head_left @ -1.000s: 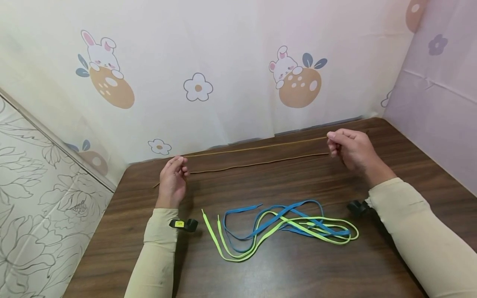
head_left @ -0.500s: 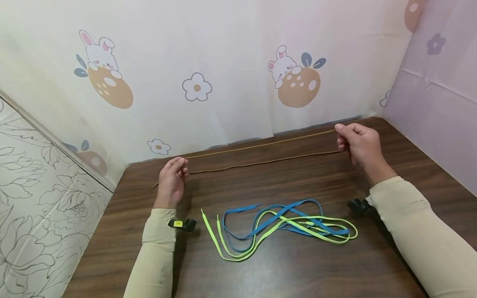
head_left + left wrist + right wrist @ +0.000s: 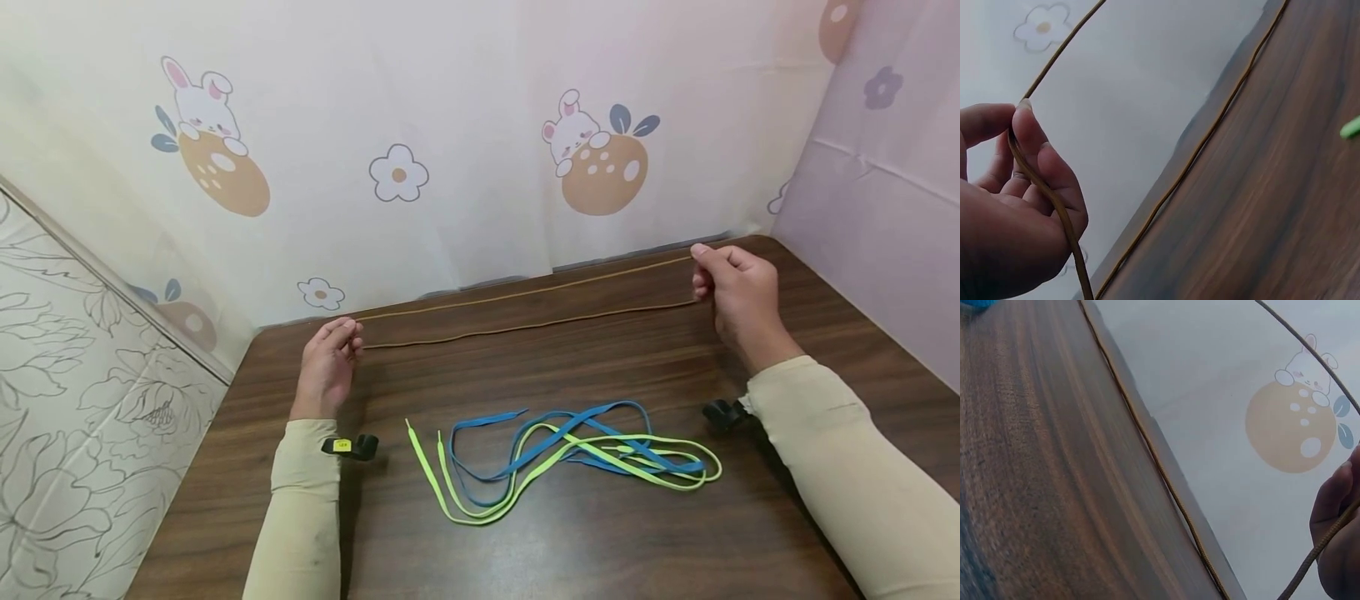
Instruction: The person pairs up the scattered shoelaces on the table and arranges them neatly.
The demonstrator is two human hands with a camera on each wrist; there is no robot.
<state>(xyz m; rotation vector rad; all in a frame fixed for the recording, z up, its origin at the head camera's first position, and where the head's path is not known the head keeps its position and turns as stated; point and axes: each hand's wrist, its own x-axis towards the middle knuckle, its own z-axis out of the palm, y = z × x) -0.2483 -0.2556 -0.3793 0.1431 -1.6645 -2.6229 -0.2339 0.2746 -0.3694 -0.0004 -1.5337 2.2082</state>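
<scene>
Brown cord, thin, round, mid-frame: I count two strands, lower strand lying on table. Two hands: left hand and right hand each pinch upper strand. Strand ends hidden from me; right hand cropped in right wrist view. Below, blue lacing and yellow-green lacing tangle, number unclear.

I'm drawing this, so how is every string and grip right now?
Left grip, pinching the raised brown strand.
Right grip, pinching it too.
Raised brown strand, stretched nearly straight.
Lower brown strand, mostly on the table, slightly wavy.
Blue lacing, loose, looped.
Yellow-green lacing, loose, crossing the blue.
</scene>
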